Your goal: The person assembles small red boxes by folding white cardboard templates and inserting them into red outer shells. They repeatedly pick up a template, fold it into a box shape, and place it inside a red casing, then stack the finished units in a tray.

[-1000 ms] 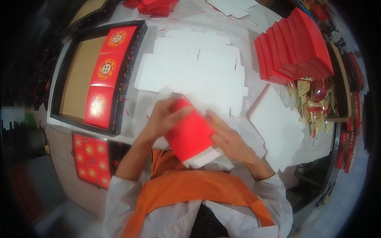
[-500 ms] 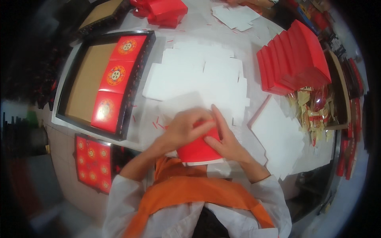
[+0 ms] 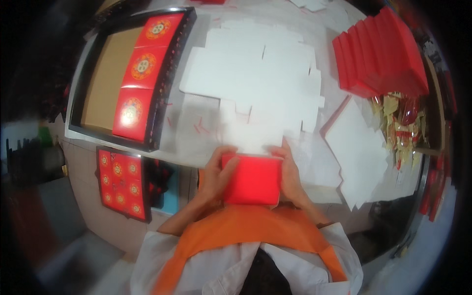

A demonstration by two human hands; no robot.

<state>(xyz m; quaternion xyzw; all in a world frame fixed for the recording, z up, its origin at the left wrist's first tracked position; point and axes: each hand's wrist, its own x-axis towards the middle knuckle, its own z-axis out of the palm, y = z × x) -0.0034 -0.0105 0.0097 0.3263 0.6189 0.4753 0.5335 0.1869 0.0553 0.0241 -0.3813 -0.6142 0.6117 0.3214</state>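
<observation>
At the far left, a shallow rectangular tray with a black patterned rim and a tan cardboard base [image 3: 105,81] lies on the white-covered table [image 3: 184,142]. Three square, glossy red boxes with round orange-and-gold medallions [image 3: 143,66] stand in a column along its right side; the left part of its base is bare. Below the table edge sits a dark-edged red rectangle with rows of similar medallions [image 3: 125,186]. Thin red paper strips [image 3: 200,128] are scattered to the right of the tray, and flat white die-cut cardboard sheets [image 3: 260,69] overlap across the middle.

At the near table edge, in front of the orange cloth apron [image 3: 246,228], is a plain red rectangular cardboard piece [image 3: 253,182]. The left hand [image 3: 212,179] is closed on its left side, thumb over the upper left corner of the red face. The right hand [image 3: 292,179] is partly curled along its right side, fingers near the upper right corner.

Farther right lie more flat white card sheets [image 3: 361,152], then a leaning row of plain red boxes [image 3: 386,56] and clear-and-gold wrapped packets [image 3: 400,125] beside a brown cardboard wall [image 3: 435,105].
</observation>
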